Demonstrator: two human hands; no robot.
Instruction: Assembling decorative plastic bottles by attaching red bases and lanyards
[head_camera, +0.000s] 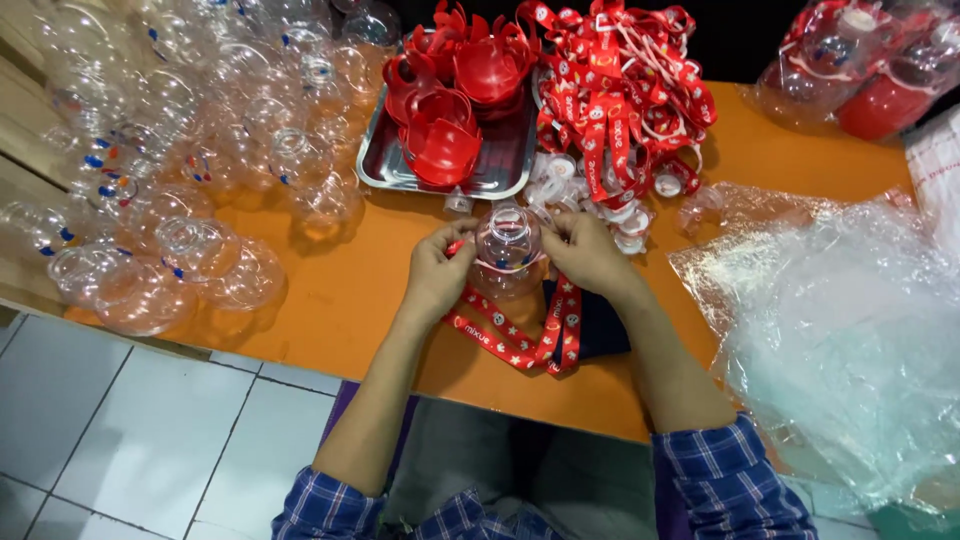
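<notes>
Near the counter's (330, 300) front edge, both hands — left hand (437, 272) at nine o'clock, right hand (585, 252) at three — pinch closed on the upright clear bottle (506, 250), equally near, with its red strap (530, 335) trailing toward six o'clock.

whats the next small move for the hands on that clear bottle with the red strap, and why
Probably press the strap's ring down evenly around the neck. Both the left hand and right hand pinch the clear bottle at its shoulders, where a pale ring circles it, and the red strap hangs looped below on the orange table. Whether the ring is fully seated cannot be told.
</notes>
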